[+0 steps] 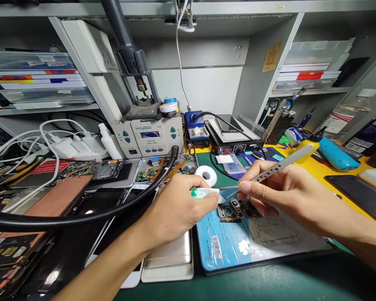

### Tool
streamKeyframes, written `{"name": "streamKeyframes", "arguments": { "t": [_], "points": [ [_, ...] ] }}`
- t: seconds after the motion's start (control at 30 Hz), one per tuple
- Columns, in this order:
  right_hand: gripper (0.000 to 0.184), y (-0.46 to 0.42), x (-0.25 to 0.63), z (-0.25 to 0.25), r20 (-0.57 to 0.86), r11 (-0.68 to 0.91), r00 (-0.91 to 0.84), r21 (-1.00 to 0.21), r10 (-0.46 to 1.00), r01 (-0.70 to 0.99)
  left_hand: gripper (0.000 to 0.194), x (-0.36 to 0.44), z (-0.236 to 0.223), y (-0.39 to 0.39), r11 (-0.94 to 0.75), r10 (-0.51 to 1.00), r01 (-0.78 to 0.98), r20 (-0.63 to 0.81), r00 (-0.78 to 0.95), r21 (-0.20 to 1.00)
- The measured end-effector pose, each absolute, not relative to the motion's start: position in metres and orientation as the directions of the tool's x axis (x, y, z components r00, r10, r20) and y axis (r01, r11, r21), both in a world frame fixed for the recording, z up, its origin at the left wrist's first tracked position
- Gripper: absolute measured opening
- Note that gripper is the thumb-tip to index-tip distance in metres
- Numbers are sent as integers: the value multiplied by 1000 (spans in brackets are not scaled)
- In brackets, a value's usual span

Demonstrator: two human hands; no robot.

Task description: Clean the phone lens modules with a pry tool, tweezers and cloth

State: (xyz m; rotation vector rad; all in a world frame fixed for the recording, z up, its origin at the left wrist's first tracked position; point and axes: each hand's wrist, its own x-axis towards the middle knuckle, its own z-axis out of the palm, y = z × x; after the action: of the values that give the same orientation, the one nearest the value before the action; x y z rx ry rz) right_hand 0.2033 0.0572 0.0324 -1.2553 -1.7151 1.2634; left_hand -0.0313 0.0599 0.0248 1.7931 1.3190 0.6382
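My left hand (178, 209) pinches a small white-and-green tube (203, 192) whose pale tip points down at a small phone part with camera modules (230, 211). In my right hand (288, 196) are grey tweezers (278, 164) with a row of holes along the handle, held like a pen. Their fine points come close to the tube's tip, just above the part; whether they touch is too small to tell. Under the part lies a flat blue and white, plastic-covered pad (219, 251). My right fingers partly hide the part's right end.
A thick black hose (113, 219) crosses the left side from the grey hot-air station (150, 136). Phones and a copper-coloured panel (61, 194) crowd the left. A white ring-shaped roll (206, 175) stands behind my hands. At right are a black phone (360, 194) and bottles.
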Motion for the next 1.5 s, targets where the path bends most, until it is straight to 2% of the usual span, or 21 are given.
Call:
{"name": "streamKeyframes", "arguments": {
  "t": [0.33,0.43,0.57,0.67,0.9,1.5],
  "points": [
    [36,54,197,30,-11,101,-348,-948,937,303,24,-28,24,56,-118,957,603,-72,280,789],
    [36,54,196,32,-1,113,-347,-944,938,310,22,-29,22,55,-144,959,587,-35,282,797],
    [38,54,199,34,41,147,-316,-936,948,320,13,-32,20,52,-297,930,520,120,347,801],
    [37,54,201,34,45,145,-312,-941,949,304,10,-35,20,51,-446,875,533,225,429,719],
    [31,53,198,28,10,95,-340,-967,940,234,15,-36,21,52,-587,799,571,294,525,573],
    [27,50,196,25,125,264,-372,-898,920,352,10,-34,15,55,-565,820,592,314,478,575]
  ]
}}
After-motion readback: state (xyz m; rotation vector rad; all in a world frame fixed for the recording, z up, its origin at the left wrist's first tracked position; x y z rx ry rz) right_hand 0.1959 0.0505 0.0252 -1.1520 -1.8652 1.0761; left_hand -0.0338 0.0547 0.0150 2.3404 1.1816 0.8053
